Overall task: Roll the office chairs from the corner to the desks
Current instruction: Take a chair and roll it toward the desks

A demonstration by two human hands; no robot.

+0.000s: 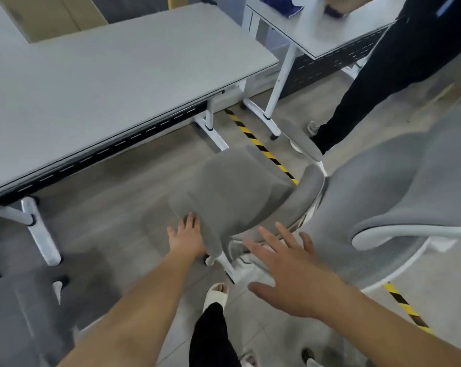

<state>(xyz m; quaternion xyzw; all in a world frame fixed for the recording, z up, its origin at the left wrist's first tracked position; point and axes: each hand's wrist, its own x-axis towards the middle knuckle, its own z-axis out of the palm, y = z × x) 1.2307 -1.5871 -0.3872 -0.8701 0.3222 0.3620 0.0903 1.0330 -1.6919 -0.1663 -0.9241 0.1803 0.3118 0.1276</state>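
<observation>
A grey office chair [234, 186] stands in the middle of the view, its seat facing the long grey desk [105, 83] to the left. My left hand [185, 235] rests with straight fingers against the near edge of the seat. My right hand [290, 271] hovers above the chair's white frame with fingers spread, holding nothing. At the right, the curved grey mesh backrest [399, 197] and white headrest bar rise close to me.
A second grey desk [327, 35] stands at the back right, with a person in dark trousers [369, 83] beside it. Yellow-black tape [261, 147] runs diagonally across the floor. Another chair's dark seat [30, 313] sits at the lower left. My sandalled foot [216, 295] is below the chair.
</observation>
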